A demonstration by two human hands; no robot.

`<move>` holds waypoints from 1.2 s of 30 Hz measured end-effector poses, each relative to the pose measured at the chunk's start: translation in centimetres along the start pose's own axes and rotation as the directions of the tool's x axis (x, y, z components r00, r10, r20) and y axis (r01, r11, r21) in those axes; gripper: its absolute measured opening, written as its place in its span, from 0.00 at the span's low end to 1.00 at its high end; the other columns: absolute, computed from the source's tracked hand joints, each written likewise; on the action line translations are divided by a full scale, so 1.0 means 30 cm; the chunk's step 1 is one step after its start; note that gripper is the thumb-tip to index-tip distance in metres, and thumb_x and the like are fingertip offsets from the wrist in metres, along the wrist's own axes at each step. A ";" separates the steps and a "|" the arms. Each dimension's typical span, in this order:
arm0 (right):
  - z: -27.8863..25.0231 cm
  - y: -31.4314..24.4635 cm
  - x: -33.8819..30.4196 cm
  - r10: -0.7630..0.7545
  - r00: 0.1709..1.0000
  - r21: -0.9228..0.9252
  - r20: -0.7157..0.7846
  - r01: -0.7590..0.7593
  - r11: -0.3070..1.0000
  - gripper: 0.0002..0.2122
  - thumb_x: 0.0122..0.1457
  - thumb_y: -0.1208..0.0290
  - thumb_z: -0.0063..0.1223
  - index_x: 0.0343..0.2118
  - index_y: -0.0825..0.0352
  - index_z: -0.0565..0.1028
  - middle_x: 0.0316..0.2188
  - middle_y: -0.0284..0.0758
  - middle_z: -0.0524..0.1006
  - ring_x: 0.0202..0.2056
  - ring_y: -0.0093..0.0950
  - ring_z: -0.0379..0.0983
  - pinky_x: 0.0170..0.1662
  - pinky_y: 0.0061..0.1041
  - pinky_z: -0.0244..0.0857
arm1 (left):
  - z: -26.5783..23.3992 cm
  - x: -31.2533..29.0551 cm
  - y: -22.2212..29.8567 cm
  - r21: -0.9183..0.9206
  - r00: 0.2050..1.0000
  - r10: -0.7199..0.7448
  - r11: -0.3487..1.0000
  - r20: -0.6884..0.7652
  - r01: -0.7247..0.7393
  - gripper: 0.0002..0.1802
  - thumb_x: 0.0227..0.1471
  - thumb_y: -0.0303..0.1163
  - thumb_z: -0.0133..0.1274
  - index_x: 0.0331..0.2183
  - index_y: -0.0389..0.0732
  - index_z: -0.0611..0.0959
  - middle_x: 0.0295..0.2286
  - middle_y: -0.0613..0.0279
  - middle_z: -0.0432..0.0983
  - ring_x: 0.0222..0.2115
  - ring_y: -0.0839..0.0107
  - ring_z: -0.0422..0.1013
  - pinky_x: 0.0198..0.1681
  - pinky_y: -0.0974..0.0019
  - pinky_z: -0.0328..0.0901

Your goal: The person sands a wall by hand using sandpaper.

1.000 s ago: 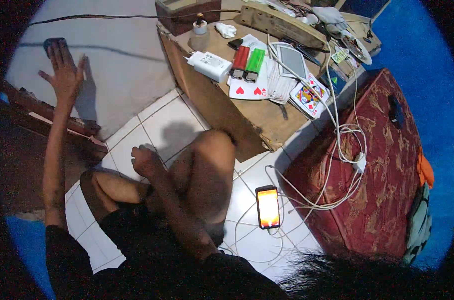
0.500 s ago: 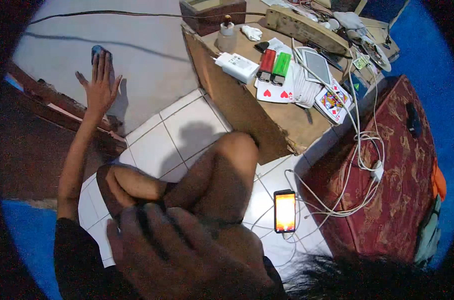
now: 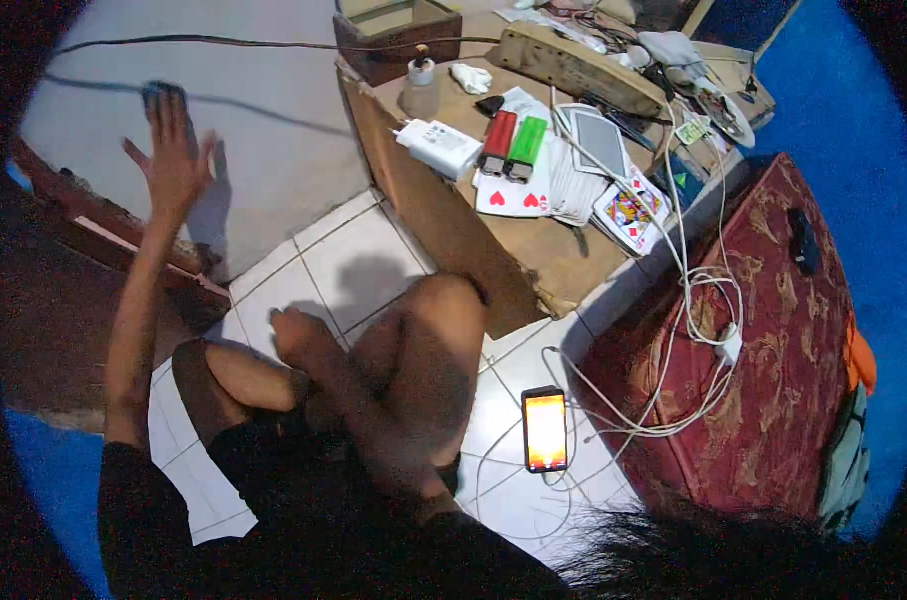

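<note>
My left hand (image 3: 174, 155) is raised to the left with its fingers spread flat against the grey wall (image 3: 264, 150). Its fingertips reach a small dark thing (image 3: 162, 92) on that wall. My right hand (image 3: 296, 332) lies with curled fingers and nothing in it, low by my folded legs (image 3: 414, 350) over the white floor tiles (image 3: 344, 260). I cannot tell whether it rests on the knee or on the tiles.
A cardboard box (image 3: 534, 250) to the right carries playing cards (image 3: 514, 197), a red lighter (image 3: 498, 140), a green lighter (image 3: 527, 146), a white charger (image 3: 439, 148) and a power strip (image 3: 574, 62). A lit phone (image 3: 545, 428) lies on the tiles, cabled beside a red patterned cushion (image 3: 774, 400).
My right hand came up close under the camera half a second ago and has dropped back beside my knee. My left hand has stayed spread on the wall.
</note>
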State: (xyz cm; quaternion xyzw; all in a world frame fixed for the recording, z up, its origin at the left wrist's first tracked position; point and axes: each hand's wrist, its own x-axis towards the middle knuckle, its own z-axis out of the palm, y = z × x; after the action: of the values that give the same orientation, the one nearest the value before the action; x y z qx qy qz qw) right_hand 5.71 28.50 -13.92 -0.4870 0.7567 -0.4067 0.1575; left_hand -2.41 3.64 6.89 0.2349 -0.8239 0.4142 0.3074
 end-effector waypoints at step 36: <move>0.306 0.049 0.081 0.268 0.939 -0.162 0.213 -0.237 0.958 0.08 0.55 0.73 0.53 0.34 0.68 0.80 0.33 0.46 0.82 0.37 0.45 0.83 0.40 0.48 0.75 | 0.279 -0.202 -0.335 -0.430 0.923 0.133 0.855 -0.361 -0.291 0.27 0.66 0.30 0.48 0.65 0.48 0.69 0.65 0.68 0.65 0.68 0.60 0.57 0.69 0.45 0.52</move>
State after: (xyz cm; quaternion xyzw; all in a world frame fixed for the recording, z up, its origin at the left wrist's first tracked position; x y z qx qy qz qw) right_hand 9.49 22.45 -20.34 -0.4394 0.8149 -0.2714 0.2630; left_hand 5.67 -7.96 4.13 -0.0112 -0.8606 0.2633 0.4358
